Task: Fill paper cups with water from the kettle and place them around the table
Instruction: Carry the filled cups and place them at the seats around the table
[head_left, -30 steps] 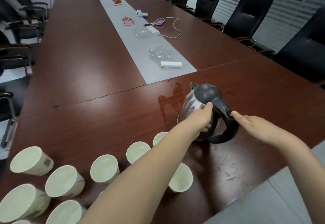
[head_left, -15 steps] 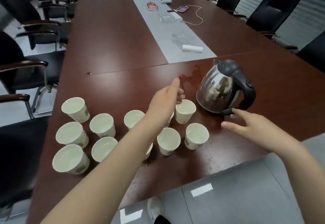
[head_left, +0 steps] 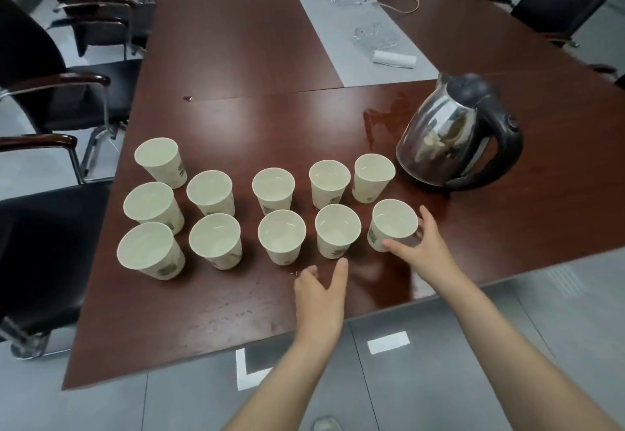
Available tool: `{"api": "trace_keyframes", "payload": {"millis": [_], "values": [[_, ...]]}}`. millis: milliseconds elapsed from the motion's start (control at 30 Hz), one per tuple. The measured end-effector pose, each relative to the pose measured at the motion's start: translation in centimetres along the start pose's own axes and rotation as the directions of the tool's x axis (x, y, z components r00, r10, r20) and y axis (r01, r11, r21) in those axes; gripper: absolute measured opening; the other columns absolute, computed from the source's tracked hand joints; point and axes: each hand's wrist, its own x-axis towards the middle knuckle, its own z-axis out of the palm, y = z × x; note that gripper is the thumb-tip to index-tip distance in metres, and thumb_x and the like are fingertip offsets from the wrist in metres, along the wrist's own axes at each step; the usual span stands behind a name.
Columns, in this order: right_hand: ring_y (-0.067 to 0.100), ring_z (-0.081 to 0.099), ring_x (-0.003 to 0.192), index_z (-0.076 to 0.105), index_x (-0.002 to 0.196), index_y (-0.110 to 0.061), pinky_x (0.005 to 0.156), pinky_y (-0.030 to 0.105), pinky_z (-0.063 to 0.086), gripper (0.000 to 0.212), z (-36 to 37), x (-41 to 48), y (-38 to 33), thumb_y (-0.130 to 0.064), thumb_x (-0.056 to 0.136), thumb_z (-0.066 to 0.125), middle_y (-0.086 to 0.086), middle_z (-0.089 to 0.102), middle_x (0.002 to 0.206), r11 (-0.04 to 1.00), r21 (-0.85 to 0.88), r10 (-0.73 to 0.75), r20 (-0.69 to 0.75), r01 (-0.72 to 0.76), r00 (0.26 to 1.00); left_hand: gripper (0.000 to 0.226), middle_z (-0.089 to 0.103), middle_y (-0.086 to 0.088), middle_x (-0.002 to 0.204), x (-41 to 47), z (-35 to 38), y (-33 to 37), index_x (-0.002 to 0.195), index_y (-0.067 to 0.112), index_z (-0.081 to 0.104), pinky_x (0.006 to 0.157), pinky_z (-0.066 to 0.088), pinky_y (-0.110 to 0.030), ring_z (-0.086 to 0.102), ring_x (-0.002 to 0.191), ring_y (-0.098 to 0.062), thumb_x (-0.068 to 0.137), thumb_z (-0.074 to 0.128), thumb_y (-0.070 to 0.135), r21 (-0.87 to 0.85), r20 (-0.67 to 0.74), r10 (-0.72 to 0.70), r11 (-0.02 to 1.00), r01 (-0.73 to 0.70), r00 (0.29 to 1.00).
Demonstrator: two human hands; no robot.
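Eleven white paper cups with green print (head_left: 272, 187) stand in a loose cluster near the edge of a long red-brown wooden conference table (head_left: 236, 58), with a polished steel kettle with black lid and handle (head_left: 449, 140) upright just beside them on the right. The person's right hand (head_left: 419, 251) curls thumb and fingers round the end cup of the near row (head_left: 392, 224). The left hand (head_left: 321, 292) hovers spread and empty in front of the neighbouring cup.

Thin paper walls look likely to buckle and slop water if squeezed, so a light hold round the middle, below the stiffer rolled rim, seems safest. A wet patch (head_left: 382, 119) by the kettle suggests the surface may be slippery.

Half a second earlier the left hand was stretched over the cups toward the far row and the right lay open at the kettle's base. The left has since drawn back and the right has moved to the cup.
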Motion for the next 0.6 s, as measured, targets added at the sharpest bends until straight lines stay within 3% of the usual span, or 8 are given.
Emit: {"api": "trace_keyframes", "payload": {"millis": [100, 167, 267, 333, 500, 600], "values": [[0.009, 0.039, 0.131, 0.014, 0.152, -0.017, 0.107, 0.025, 0.032, 0.111, 0.7, 1.1, 1.1, -0.011, 0.067, 0.085, -0.009, 0.036, 0.143, 0.999, 0.031, -0.044, 0.0, 0.044, 0.999, 0.076, 0.032, -0.006, 0.149, 1.6, 1.6, -0.9, 0.145, 0.008, 0.029, 0.11, 0.027, -0.028, 0.032, 0.137, -0.017, 0.086, 0.062, 0.043, -0.044, 0.005, 0.045, 0.998, -0.045, 0.999], [0.009, 0.041, 0.129, 0.019, 0.15, -0.019, 0.104, 0.024, 0.033, 0.117, 1.1, 1.7, 1.6, -0.021, 0.058, 0.091, -0.005, 0.041, 0.142, 0.996, 0.028, -0.082, -0.028, 0.083, 0.996, 0.076, 0.04, -0.006, 0.143, 3.1, 2.5, -1.0, 0.142, 0.009, 0.035, 0.11, 0.03, -0.028, 0.036, 0.133, -0.017, 0.081, 0.07, 0.039, -0.079, -0.033, 0.122, 0.989, -0.124, 0.992], [0.01, 0.044, 0.125, 0.027, 0.146, -0.024, 0.1, 0.024, 0.035, 0.115, 1.5, 2.6, 2.2, -0.037, 0.047, 0.084, -0.004, 0.047, 0.138, 0.989, 0.049, -0.133, -0.085, 0.138, 0.987, 0.075, 0.052, -0.001, 0.128, 5.1, 3.5, -0.6, 0.131, 0.014, 0.045, 0.105, 0.039, -0.032, 0.048, 0.12, -0.015, 0.069, 0.081, 0.035, -0.146, -0.128, 0.176, 0.97, -0.194, 0.976], [0.01, 0.047, 0.122, 0.033, 0.141, -0.025, 0.097, 0.023, 0.037, 0.11, 1.6, 2.8, 2.7, -0.04, 0.044, 0.084, -0.004, 0.049, 0.135, 0.982, 0.06, -0.175, -0.107, 0.182, 0.979, 0.071, 0.055, 0.005, 0.122, 6.0, 3.8, -0.1, 0.124, 0.02, 0.046, 0.098, 0.041, -0.025, 0.052, 0.113, -0.01, 0.064, 0.085, 0.029, -0.179, -0.172, 0.217, 0.952, -0.248, 0.961], [0.0, 0.052, 0.107, 0.038, 0.124, -0.028, 0.085, 0.01, 0.041, 0.091, 2.1, 3.5, 3.2, -0.03, 0.046, 0.084, -0.01, 0.053, 0.119, 0.959, 0.143, -0.229, -0.118, 0.245, 0.966, 0.095, 0.045, 0.003, 0.136, 8.0, 4.1, -0.1, 0.138, 0.014, 0.031, 0.101, 0.03, -0.011, 0.042, 0.125, -0.008, 0.062, 0.087, 0.018, -0.119, -0.187, 0.356, 0.917, -0.381, 0.916], [-0.009, 0.051, 0.102, 0.04, 0.123, -0.024, 0.078, 0.002, 0.041, 0.086, 2.1, 3.9, 3.4, -0.007, 0.055, 0.09, -0.013, 0.052, 0.115, 0.949, 0.16, -0.256, -0.119, 0.273, 0.959, 0.096, 0.043, 0.003, 0.133, 8.6, 4.1, -0.1, 0.139, 0.009, 0.028, 0.093, 0.026, 0.003, 0.04, 0.121, -0.006, 0.062, 0.086, 0.01, -0.139, -0.191, 0.398, 0.894, -0.426, 0.897]]}}
